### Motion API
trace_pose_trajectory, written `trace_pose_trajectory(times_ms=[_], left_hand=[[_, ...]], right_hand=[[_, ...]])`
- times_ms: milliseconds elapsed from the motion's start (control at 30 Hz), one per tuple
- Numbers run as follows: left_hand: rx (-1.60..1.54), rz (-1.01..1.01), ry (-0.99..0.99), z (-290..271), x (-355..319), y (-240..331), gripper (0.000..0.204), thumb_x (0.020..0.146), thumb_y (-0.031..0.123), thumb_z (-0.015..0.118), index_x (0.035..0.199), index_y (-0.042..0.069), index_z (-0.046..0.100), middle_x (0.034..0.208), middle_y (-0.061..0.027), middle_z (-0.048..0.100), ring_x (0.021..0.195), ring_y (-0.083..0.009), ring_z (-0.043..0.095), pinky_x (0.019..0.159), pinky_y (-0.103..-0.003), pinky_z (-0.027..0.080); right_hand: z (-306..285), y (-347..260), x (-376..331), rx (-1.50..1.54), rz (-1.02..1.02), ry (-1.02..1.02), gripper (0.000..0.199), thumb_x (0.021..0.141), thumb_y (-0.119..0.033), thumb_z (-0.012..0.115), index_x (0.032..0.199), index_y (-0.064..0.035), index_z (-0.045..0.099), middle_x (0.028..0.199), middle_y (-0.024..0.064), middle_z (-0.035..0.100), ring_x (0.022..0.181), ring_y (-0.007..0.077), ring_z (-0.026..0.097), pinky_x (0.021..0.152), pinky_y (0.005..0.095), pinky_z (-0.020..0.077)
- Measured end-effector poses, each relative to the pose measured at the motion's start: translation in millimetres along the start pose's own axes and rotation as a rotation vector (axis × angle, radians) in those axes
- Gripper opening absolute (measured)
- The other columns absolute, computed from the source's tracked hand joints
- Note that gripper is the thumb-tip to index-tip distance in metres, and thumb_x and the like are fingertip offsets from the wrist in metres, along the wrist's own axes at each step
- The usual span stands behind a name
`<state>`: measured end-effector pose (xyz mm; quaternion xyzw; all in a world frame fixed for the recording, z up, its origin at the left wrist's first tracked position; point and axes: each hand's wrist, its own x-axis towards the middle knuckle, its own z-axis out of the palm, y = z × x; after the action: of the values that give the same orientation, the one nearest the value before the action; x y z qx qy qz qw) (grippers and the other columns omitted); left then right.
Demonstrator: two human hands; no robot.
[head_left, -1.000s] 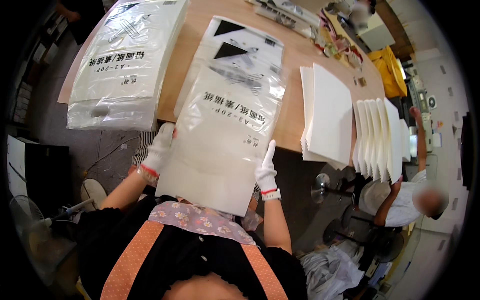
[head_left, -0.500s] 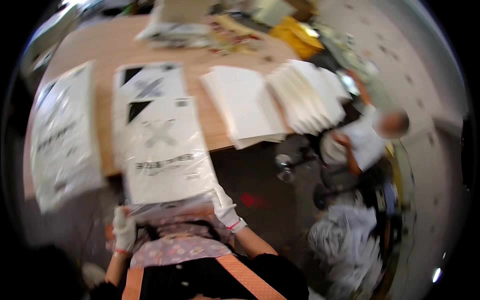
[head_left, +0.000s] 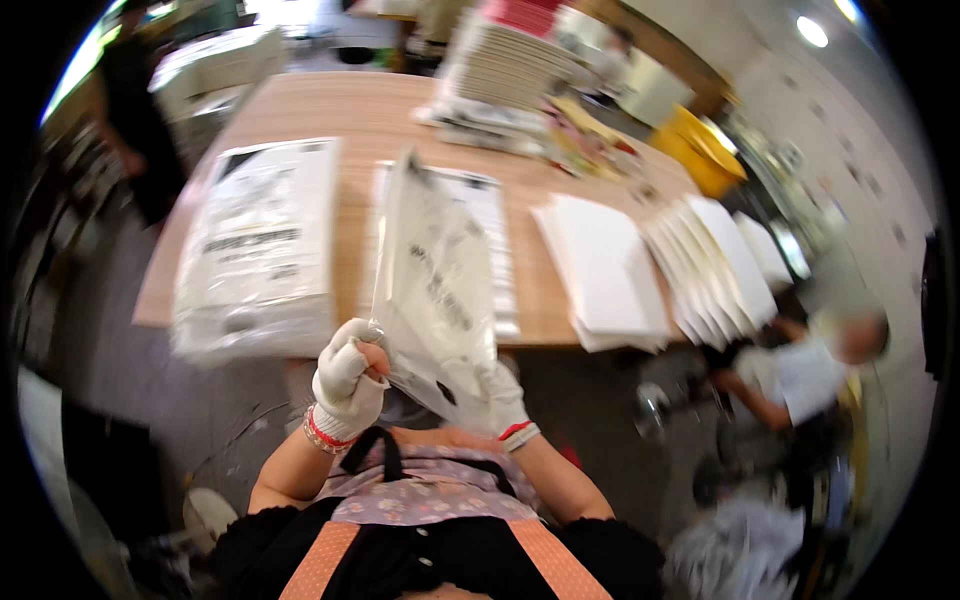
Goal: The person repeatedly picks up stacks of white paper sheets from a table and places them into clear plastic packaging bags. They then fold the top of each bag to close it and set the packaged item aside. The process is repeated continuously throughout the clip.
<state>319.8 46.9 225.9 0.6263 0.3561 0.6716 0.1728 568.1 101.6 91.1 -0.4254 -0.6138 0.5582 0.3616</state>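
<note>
In front of me, tilted up off the table (head_left: 345,160), a white printed plastic bag (head_left: 435,300) is held between both hands. My left hand (head_left: 348,380), in a white glove with bare fingertips, is closed on the bag's lower left edge. At its lower right edge, my gloved right hand (head_left: 508,402) grips it, some fingers hidden behind. A similar flat white bag (head_left: 495,225) lies on the table behind it, partly covered. To the left, a stack of the same printed bags (head_left: 255,235) hangs over the near table edge.
White sheets (head_left: 605,270) and a fanned stack of white folders (head_left: 712,265) lie on the right side. A tall white stack (head_left: 510,65) stands at the back, near a yellow bag (head_left: 700,150). A co-worker (head_left: 810,370) sits at right; another person (head_left: 140,120) stands far left.
The bag, earlier lying flatter toward the table, is now raised and turned more edge-on. My left hand has come up and closed on its edge. The view has shifted left.
</note>
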Motion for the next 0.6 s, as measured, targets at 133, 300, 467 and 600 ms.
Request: trace_pose_trajectory(times_ms=[133,300,467,600], left_hand=[[-0.129,0.050,0.469,-89,21,-2,0.037,0.097,0.024,0.033,0.069,0.003,0.045,0.086,-0.0135,0.054,0.069,-0.0167,0.050,0.063,-0.029,0.045],[0.118,-0.187,0.801,-211,10,-67,0.017,0.085,0.000,0.039,0.076,0.008,0.050,0.081,-0.0022,0.048,0.073,-0.0117,0.049,0.067,-0.028,0.045],[0.119,-0.490,0.854,-300,-47,-111,0.015,0.088,0.012,0.047,0.101,0.008,0.054,0.090,0.0000,0.051,0.077,-0.0097,0.050,0.070,-0.024,0.043],[0.418,-0.885,0.715,-287,0,-79,0.037,0.090,0.024,0.051,0.122,0.006,0.047,0.102,-0.0056,0.056,0.091,-0.0141,0.054,0.080,-0.028,0.044]], right_hand=[[67,-44,113,0.687,0.028,0.016,0.029,0.093,-0.018,0.053,0.114,0.0030,0.052,0.103,0.0100,0.059,0.091,0.0179,0.060,0.079,0.0311,0.0530],[146,-74,131,0.382,0.153,-0.507,0.024,0.089,-0.009,0.049,0.110,0.0026,0.053,0.078,0.0076,0.058,0.061,0.0161,0.058,0.060,0.0314,0.0534],[185,-35,147,0.392,0.363,-0.437,0.029,0.093,-0.030,0.054,0.100,-0.0021,0.055,0.059,0.0005,0.049,0.050,0.0108,0.051,0.045,0.0261,0.0451],[169,0,170,-0.189,-0.121,-0.014,0.052,0.093,-0.039,0.053,0.121,0.0040,0.045,0.102,0.0175,0.062,0.091,0.0263,0.060,0.078,0.0345,0.0481]])
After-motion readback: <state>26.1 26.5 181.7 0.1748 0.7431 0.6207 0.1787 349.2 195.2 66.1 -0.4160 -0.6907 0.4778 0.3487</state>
